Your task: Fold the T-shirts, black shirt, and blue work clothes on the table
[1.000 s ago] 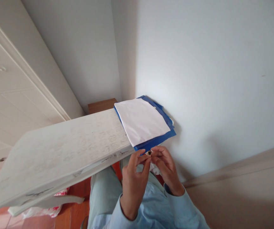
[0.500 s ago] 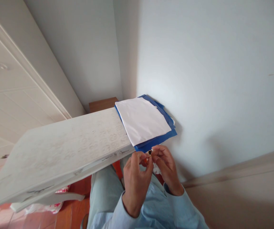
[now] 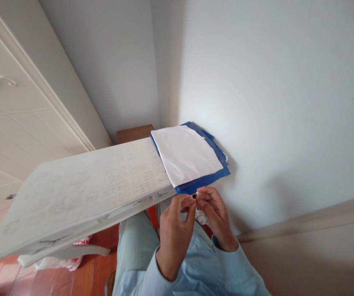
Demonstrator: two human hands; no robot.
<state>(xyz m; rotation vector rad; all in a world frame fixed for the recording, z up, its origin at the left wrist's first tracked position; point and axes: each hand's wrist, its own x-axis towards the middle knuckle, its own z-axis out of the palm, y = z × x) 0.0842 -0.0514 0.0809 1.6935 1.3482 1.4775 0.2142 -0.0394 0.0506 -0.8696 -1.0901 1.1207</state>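
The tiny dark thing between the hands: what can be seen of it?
The tiny dark thing looks black and blocky, perhaps with a paler edge. Fingers of the left hand and right hand seem to pinch it from either side. In the picture it shows just below the blue folder. Material and finer parts are unclear.

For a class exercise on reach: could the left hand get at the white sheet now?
Probably yes: the white sheet lies uncovered on the blue folders, just beyond the left hand, and the way looks free. That hand, though, seems to pinch a small dark item and may need freeing first.
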